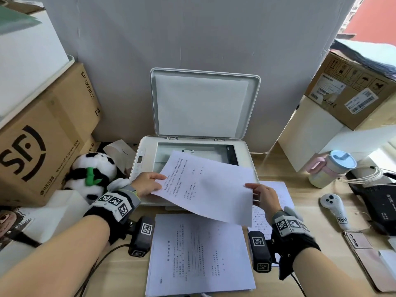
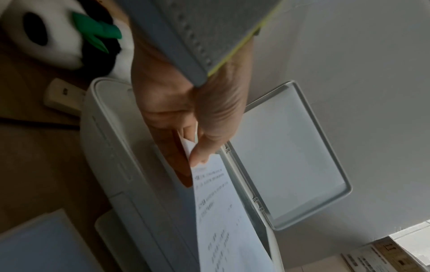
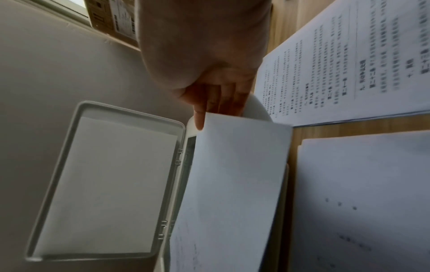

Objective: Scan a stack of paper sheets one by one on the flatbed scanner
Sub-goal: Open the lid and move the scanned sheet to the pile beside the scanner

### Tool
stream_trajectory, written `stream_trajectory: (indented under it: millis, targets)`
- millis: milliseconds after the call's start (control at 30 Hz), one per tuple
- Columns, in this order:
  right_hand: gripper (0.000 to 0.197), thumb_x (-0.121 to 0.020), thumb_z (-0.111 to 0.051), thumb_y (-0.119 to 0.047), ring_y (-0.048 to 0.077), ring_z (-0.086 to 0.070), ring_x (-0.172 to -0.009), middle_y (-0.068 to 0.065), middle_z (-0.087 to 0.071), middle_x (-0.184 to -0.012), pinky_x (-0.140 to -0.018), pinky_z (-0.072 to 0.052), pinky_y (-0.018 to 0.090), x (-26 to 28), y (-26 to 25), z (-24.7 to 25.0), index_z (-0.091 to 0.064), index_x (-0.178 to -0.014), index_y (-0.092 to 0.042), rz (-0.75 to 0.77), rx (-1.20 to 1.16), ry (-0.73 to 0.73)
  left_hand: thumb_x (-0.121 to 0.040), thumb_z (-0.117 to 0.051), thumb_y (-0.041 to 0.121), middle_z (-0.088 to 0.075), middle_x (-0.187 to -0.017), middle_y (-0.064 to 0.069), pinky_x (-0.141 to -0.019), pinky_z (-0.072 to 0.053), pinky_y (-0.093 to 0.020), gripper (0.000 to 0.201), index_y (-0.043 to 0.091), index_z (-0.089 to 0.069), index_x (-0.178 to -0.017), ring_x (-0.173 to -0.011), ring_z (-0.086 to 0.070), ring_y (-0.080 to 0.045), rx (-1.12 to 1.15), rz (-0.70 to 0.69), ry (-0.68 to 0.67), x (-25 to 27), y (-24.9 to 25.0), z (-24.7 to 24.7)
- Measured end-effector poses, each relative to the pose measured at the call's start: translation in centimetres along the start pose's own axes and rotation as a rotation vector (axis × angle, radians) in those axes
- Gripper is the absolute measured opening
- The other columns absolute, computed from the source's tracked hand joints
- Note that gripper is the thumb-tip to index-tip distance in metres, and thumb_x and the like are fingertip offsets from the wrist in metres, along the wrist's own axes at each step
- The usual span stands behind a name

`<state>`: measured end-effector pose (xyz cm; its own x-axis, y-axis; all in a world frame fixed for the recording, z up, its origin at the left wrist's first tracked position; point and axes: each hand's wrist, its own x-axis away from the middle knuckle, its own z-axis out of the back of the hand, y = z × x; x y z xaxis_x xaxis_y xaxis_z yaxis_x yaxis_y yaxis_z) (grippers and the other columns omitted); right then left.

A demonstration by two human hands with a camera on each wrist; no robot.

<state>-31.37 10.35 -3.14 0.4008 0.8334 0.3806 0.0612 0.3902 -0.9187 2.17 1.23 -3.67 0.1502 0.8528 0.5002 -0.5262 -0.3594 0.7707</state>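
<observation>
A white flatbed scanner (image 1: 141, 168) stands at the back of the desk with its lid (image 1: 203, 103) raised against the wall. A printed sheet (image 1: 205, 185) hangs tilted above the glass (image 1: 171, 151). My left hand (image 1: 147, 183) pinches its left edge, thumb on top, and the same pinch shows in the left wrist view (image 2: 197, 147). My right hand (image 1: 263, 196) grips the sheet's right edge, fingers under it (image 3: 223, 103). A stack of printed sheets (image 1: 199, 254) lies on the desk in front of the scanner. Another printed pile (image 1: 280, 194) lies right of it.
A plush panda (image 1: 92, 174) and cardboard boxes (image 1: 42, 136) crowd the left. To the right stand a lidded cup (image 1: 330, 170), a white controller (image 1: 334, 209), a phone (image 1: 364, 254), cables and more boxes (image 1: 351, 91).
</observation>
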Motion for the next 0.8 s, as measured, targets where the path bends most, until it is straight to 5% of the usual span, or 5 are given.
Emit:
stream_trajectory:
  millis: [200,333,467,633,800]
  targets:
    - [0.030,-0.088,-0.060,-0.009,0.021,-0.051,-0.063,0.010,-0.060,-0.082,-0.052,-0.040,0.027,-0.1,1.2,0.9,-0.050,-0.115,-0.017,0.000,0.124,0.078,-0.084,-0.046,-0.014,-0.056,-0.130,-0.019,-0.089,-0.047,-0.035,0.051,0.010,-0.050,-0.130,-0.112,-0.058,-0.033,0.137,-0.046,0.111,0.0,-0.4,-0.9]
    - [0.024,-0.087,-0.064,-0.018,0.020,-0.042,-0.061,0.011,-0.052,-0.075,-0.050,-0.030,0.025,-0.1,1.7,1.8,-0.062,-0.092,0.005,-0.062,0.221,-0.048,-0.087,-0.044,-0.015,-0.057,-0.126,-0.021,-0.077,-0.049,-0.030,0.052,0.010,-0.045,-0.133,-0.099,-0.057,-0.026,0.327,-0.074,0.149,0.1,-0.3,-1.8]
    - [0.016,-0.088,-0.063,-0.016,0.011,-0.033,-0.045,0.005,-0.042,-0.061,-0.042,-0.025,0.018,0.8,1.5,3.2,-0.065,-0.090,0.000,-0.122,0.259,-0.127,-0.090,-0.047,-0.011,-0.062,-0.113,-0.018,-0.084,-0.051,-0.037,0.044,0.009,-0.049,-0.129,-0.093,-0.059,-0.026,0.565,-0.070,0.168,0.4,0.6,-2.7]
    - [0.005,-0.089,-0.061,-0.011,0.005,-0.027,-0.039,0.000,-0.035,-0.060,-0.034,-0.019,0.015,0.6,2.4,5.1,-0.060,-0.086,-0.008,-0.108,-0.027,0.015,-0.100,-0.038,0.016,-0.069,-0.080,-0.009,-0.048,-0.054,-0.022,0.022,0.009,-0.059,-0.105,-0.059,-0.066,-0.014,0.797,0.026,-0.152,1.9,1.8,-3.0]
    - [0.017,-0.094,-0.049,0.000,0.013,-0.051,-0.067,0.006,-0.051,-0.082,-0.048,-0.043,0.013,0.8,3.8,6.6,-0.050,-0.080,-0.010,-0.156,-0.302,0.186,-0.099,-0.040,0.021,-0.066,-0.068,-0.003,-0.049,-0.040,-0.017,0.031,0.011,-0.069,-0.099,-0.055,-0.057,-0.010,0.341,0.135,-0.532,3.0,0.6,-5.0]
